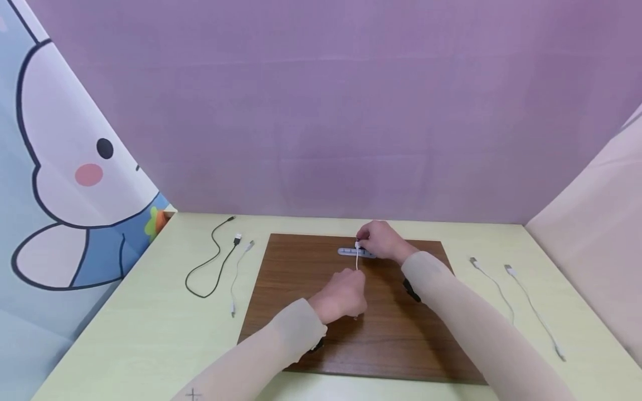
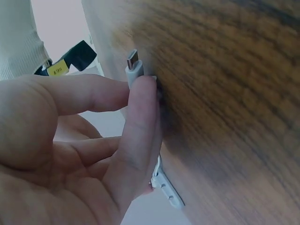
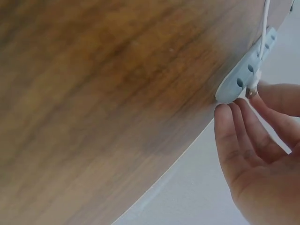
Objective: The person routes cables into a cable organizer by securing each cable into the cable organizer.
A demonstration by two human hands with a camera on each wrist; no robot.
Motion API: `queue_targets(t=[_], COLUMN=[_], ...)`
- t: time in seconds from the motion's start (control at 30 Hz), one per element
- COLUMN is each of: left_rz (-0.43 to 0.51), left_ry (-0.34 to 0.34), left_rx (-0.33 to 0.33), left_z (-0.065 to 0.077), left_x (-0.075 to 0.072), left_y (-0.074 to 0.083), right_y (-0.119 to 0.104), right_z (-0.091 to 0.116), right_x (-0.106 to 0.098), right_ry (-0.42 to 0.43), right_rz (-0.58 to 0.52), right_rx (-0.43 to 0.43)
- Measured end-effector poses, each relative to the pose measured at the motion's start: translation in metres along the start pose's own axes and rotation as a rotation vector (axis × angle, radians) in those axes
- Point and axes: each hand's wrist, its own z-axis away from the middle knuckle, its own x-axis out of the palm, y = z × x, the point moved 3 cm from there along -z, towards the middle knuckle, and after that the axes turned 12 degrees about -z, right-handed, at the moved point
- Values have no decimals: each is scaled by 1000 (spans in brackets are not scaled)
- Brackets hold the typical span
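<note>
Near the board's far edge, a pale blue-grey cable holder (image 3: pixel 228 89) with several slots lies on the brown wooden board (image 1: pixel 301 289). A white USB cable (image 1: pixel 357 260) runs from the holder toward me. My right hand (image 1: pixel 383 239) is at the holder and holds the cable's USB plug (image 3: pixel 252 90) between its fingers, the other fingers beside the holder's end. Closer to me, my left hand (image 1: pixel 342 295) pinches the cable's other end between thumb and finger. The small metal-tipped connector (image 2: pixel 134 65) sticks out past the fingertips. My fingers hide part of the cable.
Left of the board lie a black USB cable (image 1: pixel 219 250) and a short white cable (image 1: pixel 236 278) on the pale yellow table (image 1: pixel 150 334). Two more white cables, a nearer one (image 1: pixel 494 281) and an outer one (image 1: pixel 534 309), lie to the right. A purple curtain (image 1: pixel 321 111) hangs behind.
</note>
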Motion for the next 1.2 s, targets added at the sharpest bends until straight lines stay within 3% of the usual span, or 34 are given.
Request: queue_targets(t=[0.43,0.8,1.1,1.2], left_rz=[-8,-37,-48,-59], left_ry=[7,23,26,28], left_rx=[-2,-21,-2,4], left_z=[2,2,4,5], left_x=[4,1,1,2], left_y=[2,1,1,1], right_y=[10,51,69,75], right_z=[43,83,97,100], right_x=[-25,-69,-103,-112], right_ry=[50,112,157,160], right_rz=[36,70,112,138], right_rx=[-28,-25,-33,-1])
